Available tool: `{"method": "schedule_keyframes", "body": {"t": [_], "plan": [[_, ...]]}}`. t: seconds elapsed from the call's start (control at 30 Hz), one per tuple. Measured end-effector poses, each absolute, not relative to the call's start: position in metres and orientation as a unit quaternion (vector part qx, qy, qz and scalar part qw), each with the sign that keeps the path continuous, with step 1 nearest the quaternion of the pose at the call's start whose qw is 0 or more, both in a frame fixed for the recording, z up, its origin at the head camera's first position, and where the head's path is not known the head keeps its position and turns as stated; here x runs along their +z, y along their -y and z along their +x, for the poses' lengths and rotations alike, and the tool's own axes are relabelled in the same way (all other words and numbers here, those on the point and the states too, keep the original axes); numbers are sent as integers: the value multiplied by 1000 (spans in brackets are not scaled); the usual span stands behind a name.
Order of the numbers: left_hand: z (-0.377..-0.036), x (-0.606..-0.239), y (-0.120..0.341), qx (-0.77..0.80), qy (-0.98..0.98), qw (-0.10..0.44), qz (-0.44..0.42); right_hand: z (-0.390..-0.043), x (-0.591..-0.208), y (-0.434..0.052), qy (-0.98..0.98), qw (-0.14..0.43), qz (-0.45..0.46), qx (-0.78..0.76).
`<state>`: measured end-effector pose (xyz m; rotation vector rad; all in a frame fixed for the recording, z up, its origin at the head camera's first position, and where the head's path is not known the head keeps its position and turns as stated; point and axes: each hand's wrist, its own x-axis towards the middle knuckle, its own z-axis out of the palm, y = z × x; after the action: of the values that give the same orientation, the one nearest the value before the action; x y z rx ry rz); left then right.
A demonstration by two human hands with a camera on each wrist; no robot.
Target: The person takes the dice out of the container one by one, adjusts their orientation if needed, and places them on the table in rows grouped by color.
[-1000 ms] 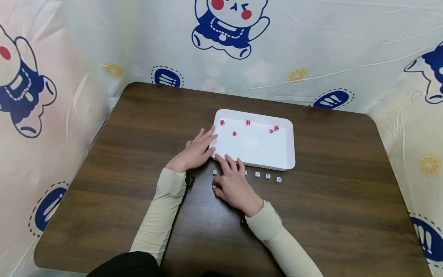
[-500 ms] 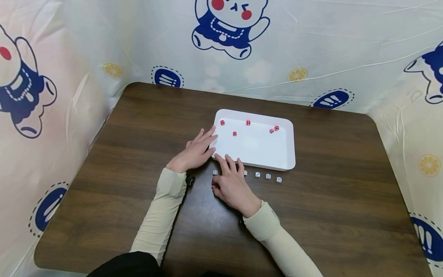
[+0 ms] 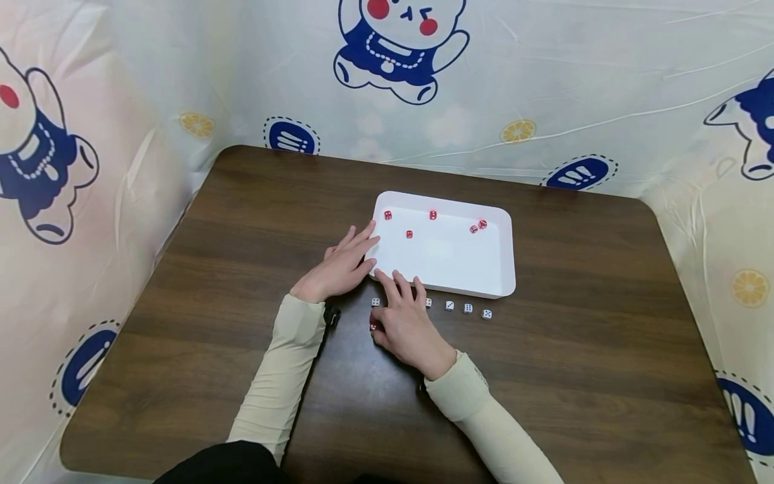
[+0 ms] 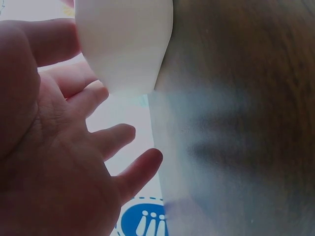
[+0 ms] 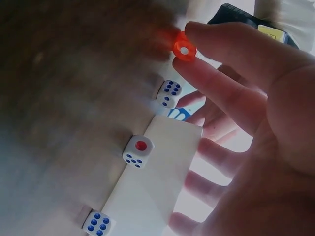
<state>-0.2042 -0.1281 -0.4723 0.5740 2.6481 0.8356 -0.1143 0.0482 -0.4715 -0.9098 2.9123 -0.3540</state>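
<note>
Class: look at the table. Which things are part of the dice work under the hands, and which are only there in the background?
In use: red die at the right hand; white tray touched by the left hand; red dice in the tray; white dice in a row.

Just there: table; cartoon-print sheet.

A dark wooden table (image 3: 242, 222) stands inside a cartoon-printed plastic sheet (image 3: 532, 81) hung along three sides.

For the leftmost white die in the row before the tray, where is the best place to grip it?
Pinch the leftmost white die by two opposite side faces, coming from above. It is a small cube flat on the table, with the right hand beside it and the tray rim just behind.
</note>
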Motion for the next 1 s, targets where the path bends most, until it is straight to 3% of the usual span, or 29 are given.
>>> {"method": "schedule_keyframes", "body": {"t": [0.8, 1.0], "plan": [[-204, -470, 129, 288, -923, 166, 193, -136, -448, -66, -922, 128, -322, -174], [-205, -472, 128, 291, -923, 170, 187, -151, -429, -76, -919, 111, -327, -189]]}}
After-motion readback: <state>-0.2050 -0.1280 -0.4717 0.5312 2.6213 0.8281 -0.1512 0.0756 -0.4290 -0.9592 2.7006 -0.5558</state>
